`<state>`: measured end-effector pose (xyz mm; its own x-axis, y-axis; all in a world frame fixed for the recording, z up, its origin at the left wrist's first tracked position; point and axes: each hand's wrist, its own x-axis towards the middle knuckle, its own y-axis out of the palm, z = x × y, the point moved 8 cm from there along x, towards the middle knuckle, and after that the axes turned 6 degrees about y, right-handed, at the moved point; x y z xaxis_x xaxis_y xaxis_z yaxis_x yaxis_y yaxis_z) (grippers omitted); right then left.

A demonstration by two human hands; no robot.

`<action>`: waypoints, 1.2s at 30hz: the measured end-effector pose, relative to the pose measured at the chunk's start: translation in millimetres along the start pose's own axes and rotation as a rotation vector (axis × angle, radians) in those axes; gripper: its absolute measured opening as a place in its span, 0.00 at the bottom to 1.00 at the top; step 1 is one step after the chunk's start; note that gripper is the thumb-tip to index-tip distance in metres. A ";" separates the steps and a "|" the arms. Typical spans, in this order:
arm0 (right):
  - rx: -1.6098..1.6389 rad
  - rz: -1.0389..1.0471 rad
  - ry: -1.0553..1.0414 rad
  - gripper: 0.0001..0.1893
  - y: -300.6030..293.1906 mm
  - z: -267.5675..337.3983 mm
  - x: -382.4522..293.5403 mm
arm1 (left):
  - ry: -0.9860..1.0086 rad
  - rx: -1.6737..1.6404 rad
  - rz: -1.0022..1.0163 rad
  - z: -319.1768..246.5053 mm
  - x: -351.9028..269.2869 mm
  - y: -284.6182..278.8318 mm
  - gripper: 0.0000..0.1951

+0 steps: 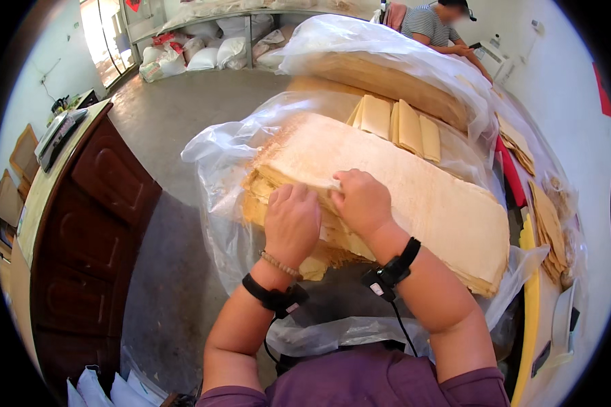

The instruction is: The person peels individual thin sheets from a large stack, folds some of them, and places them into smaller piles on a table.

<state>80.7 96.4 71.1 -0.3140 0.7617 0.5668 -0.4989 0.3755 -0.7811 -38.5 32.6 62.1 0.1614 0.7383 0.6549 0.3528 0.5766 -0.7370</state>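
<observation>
A thick stack of large, pale tan thin sheets lies on clear plastic sheeting in front of me. My left hand rests with curled fingers on the near left edge of the stack, its fingertips hidden against the sheets. Just right of it, my right hand pinches the edge of the upper sheets between thumb and fingers. Below my hands the sheet edges look ragged and layered. Folded bundles of similar sheets lie beyond the stack.
A larger stack under plastic stands behind. To the left is a dark wooden counter with a scale on it. Filled sacks sit below a far shelf. Another person sits at the back right. More folded sheets lie at right.
</observation>
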 end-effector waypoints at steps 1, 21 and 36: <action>0.004 -0.005 -0.005 0.06 5.2 4.0 2.3 | 0.000 0.007 -0.004 4.8 0.3 1.5 0.12; -0.092 0.094 -0.051 0.07 39.9 20.6 38.7 | 0.077 0.187 0.197 36.8 25.9 40.0 0.11; -0.014 -0.129 0.066 0.09 -1.7 7.3 54.3 | -0.006 0.005 0.584 79.9 95.9 101.9 0.17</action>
<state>58.6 133.2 105.2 -0.1937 0.7396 0.6445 -0.5201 0.4796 -0.7067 -60.7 190.2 36.5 0.3228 0.9363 0.1385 0.2026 0.0746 -0.9764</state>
